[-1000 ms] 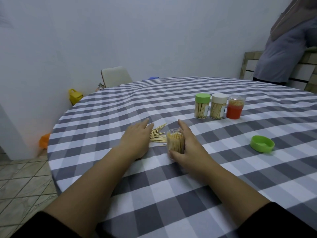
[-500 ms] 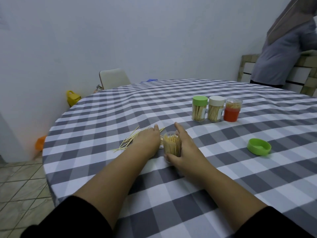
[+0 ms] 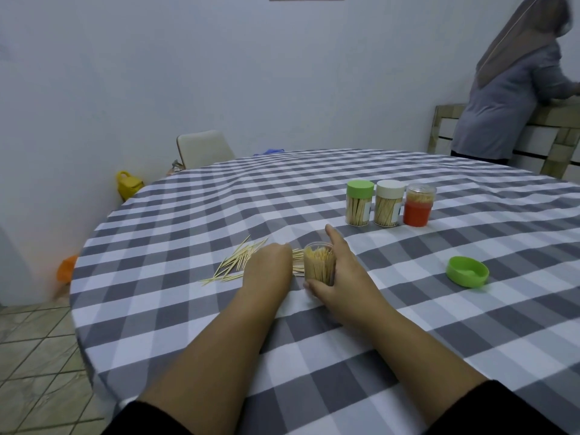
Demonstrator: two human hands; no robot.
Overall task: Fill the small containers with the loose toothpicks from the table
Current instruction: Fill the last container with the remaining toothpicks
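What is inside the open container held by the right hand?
The open container is packed with upright toothpicks nearly to its rim. The right hand wraps its right side, hiding that wall and the base.

A home dining room, by its furnishings. A round bench (image 3: 345, 356) under a grey-and-white checked cloth fills the room. Behind its far edge a cream chair (image 3: 202, 149) stands against a plain pale wall (image 3: 219, 73). Left of the bench lies a tiled floor (image 3: 34, 356); beyond its right side a person (image 3: 508, 98) leans at a tiled counter (image 3: 561, 120).
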